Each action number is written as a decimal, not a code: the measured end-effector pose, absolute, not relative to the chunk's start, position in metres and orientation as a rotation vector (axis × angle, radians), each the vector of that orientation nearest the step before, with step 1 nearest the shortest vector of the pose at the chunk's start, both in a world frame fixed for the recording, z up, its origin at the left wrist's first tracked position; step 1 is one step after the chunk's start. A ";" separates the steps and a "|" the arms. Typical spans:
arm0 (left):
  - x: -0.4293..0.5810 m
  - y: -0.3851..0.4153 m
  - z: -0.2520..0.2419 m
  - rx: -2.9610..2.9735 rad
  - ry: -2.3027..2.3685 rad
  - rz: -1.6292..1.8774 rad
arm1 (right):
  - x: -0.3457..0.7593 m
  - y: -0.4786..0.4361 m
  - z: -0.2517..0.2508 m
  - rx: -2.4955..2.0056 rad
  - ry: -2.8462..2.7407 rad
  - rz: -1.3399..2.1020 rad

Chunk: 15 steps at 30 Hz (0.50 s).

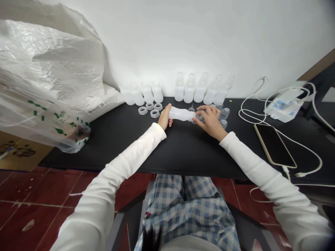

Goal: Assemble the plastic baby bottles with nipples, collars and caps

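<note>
A frosted white baby bottle (180, 114) lies level above the table, its neck pointing right. Around its base end, my left hand (164, 116) is closed. My right hand (210, 120) pinches at the neck, where a clear collar ring (194, 115) shows; the fingers partly hide it. Just behind the neck is a clear nipple (192, 108). Several clear caps (224, 113) lie beside and partly under my right hand. Loose collar rings (154, 113) lie left of the bottle.
Open-necked bottles (147, 93) stand by the wall at left, capped bottles (190, 88) at centre. A large plastic bag (52, 62) fills the left side. To the right are a phone (274, 144), white cables (242, 109) and a power strip (285, 104) on the black table (125, 136).
</note>
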State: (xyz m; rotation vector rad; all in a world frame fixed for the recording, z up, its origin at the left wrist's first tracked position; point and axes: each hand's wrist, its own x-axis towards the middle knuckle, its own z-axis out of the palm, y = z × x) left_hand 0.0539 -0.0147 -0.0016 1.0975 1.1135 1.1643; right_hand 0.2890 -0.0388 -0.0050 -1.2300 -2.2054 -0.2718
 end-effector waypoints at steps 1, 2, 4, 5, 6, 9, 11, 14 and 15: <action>0.054 -0.015 -0.001 1.086 1.113 1.169 | 0.289 -0.038 -0.005 -1.225 -2.202 -0.254; 0.054 -0.016 -0.001 1.074 1.113 1.171 | 0.289 -0.038 -0.005 -1.222 -2.197 -0.243; 0.054 -0.016 0.000 1.066 1.111 1.166 | 0.288 -0.039 -0.005 -1.214 -2.189 -0.240; 0.054 -0.016 0.000 1.070 1.112 1.161 | 0.288 -0.040 -0.005 -1.206 -2.187 -0.244; 0.054 -0.016 0.000 1.078 1.113 1.157 | 0.288 -0.040 -0.004 -1.200 -2.184 -0.248; 0.054 -0.014 -0.002 1.108 1.116 1.140 | 0.287 -0.042 -0.003 -1.203 -2.172 -0.248; 0.054 -0.013 -0.003 1.117 1.116 1.129 | 0.287 -0.042 -0.004 -1.220 -2.176 -0.255; 0.054 -0.013 -0.003 1.112 1.115 1.127 | 0.288 -0.041 -0.005 -1.229 -2.200 -0.273; 0.054 -0.013 -0.003 1.106 1.115 1.132 | 0.288 -0.040 -0.005 -1.224 -2.205 -0.270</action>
